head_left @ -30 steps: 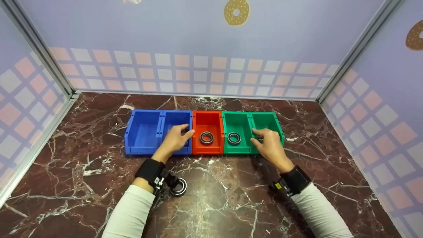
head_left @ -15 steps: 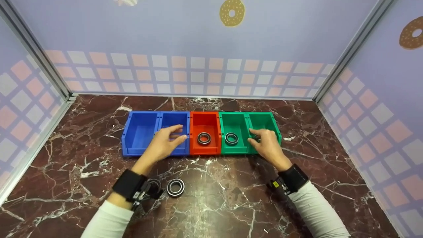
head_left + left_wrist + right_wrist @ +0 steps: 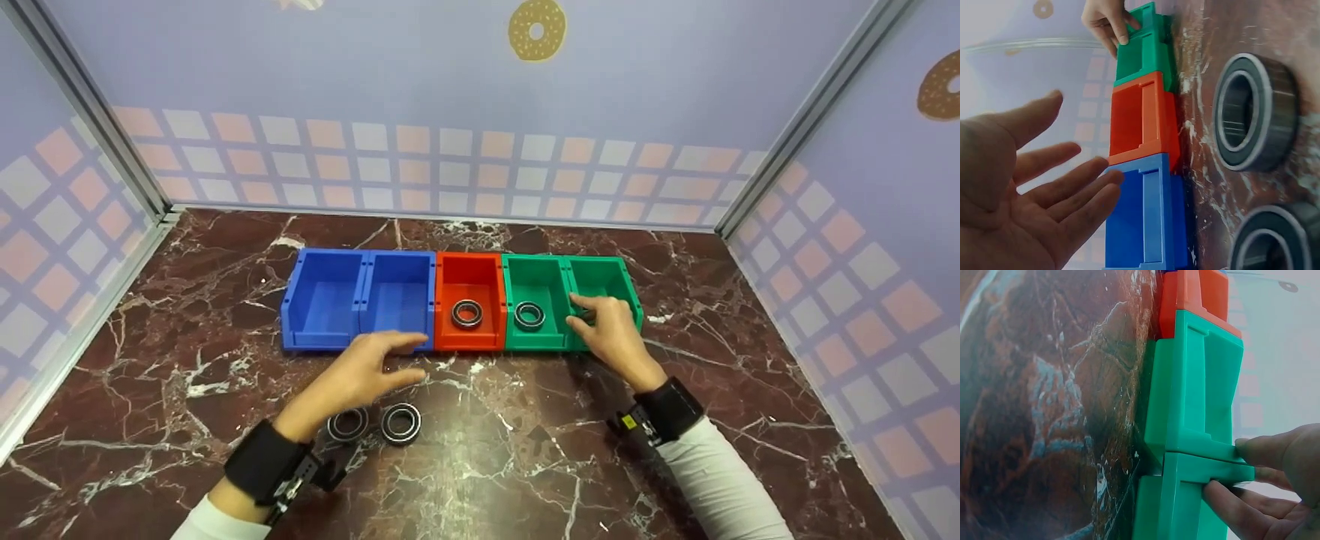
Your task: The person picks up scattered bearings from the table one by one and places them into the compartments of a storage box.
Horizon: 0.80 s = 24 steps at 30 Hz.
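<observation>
The left hand (image 3: 364,373) is hovering by the near edge of the right blue bin (image 3: 399,304), thumb and fingers apart, with two rings (image 3: 385,424) lying nearer. The right hand (image 3: 616,337) is pinching the adjoining walls of the green bins (image 3: 538,344) at the row's right end.

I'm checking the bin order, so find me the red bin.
In the head view, the red bin sits mid-row, between a blue bin on its left and a green bin on its right, with a bearing lying inside.

Head and 2 wrist views (close) share bins (image 3: 471,343).
</observation>
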Available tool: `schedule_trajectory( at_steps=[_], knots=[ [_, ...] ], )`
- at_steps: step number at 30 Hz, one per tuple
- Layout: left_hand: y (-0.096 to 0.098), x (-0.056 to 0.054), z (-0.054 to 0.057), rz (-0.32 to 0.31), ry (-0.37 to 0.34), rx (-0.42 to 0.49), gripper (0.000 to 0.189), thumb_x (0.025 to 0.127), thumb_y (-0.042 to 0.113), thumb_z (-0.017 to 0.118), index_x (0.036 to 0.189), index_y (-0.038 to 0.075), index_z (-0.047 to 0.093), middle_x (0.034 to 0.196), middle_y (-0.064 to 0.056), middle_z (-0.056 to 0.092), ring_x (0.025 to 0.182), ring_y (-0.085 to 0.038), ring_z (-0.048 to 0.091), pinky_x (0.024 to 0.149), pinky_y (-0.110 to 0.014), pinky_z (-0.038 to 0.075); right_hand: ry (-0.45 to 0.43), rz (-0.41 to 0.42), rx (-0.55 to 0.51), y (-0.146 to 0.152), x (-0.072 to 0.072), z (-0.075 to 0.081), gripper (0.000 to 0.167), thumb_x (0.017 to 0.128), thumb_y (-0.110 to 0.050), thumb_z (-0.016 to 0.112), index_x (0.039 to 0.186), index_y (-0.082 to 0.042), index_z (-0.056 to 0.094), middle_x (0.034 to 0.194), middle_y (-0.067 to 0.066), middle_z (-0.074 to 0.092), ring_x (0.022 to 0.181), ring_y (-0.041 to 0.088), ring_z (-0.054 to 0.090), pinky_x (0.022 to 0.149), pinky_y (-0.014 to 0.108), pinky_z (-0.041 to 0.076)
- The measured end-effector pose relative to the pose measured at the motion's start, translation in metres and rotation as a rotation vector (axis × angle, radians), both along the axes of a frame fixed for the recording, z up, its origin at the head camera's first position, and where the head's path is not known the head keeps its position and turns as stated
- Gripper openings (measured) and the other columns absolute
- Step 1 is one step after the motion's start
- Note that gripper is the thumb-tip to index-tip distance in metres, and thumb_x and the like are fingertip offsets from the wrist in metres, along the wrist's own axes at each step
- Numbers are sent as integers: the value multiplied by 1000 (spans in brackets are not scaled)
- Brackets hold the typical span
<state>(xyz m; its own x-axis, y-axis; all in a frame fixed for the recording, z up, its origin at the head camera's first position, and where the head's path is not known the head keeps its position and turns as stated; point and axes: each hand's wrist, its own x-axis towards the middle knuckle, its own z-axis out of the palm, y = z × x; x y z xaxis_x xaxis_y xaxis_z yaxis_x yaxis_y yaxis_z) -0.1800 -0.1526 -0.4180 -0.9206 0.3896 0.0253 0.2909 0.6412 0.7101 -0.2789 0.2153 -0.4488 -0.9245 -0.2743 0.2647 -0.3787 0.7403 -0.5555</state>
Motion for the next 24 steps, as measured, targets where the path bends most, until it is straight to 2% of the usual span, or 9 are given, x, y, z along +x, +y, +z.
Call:
schedule_trajectory(
  at_steps=[7,10,14,16,18,24],
  knots=[
    [1,22,-13,-195,60,-208,64,82,27,78,137,5,56,140,-19,57,128,-38,55,109,-56,44,-4,0,7,1,0,-2,45,90,-10,71,133,-2,61,130,24,64,85,30,74,51,22,38],
    [1,29,-16,-254,84,-272,65,79,27,81,136,6,59,138,-19,58,126,-38,56,107,-56,45,-9,-2,12,1,0,-2,46,91,-11,71,135,-4,60,131,23,63,88,29,74,53,23,40],
    [0,33,-20,-278,108,-298,65,76,24,83,134,6,61,135,-18,60,122,-38,59,105,-54,47,-12,-6,20,1,1,-3,46,91,-13,70,135,-4,59,132,23,63,87,28,74,53,22,40],
    [0,35,-21,-278,107,-298,65,75,23,84,133,6,61,135,-19,60,122,-39,59,104,-54,48,-13,-10,25,1,2,-3,46,92,-14,70,136,-5,59,132,23,63,80,28,73,51,21,37],
    [1,37,-22,-281,109,-297,65,75,22,84,133,7,62,135,-19,60,121,-38,59,104,-54,48,-7,-9,21,1,2,-3,46,92,-14,70,135,-5,59,131,22,63,79,28,73,51,21,37],
    [3,42,-26,-282,129,-318,66,70,19,87,131,9,64,136,-16,60,122,-35,59,104,-52,49,10,4,4,0,1,-2,46,91,-12,71,134,-3,60,130,23,64,89,29,74,52,21,40]
  ],
)
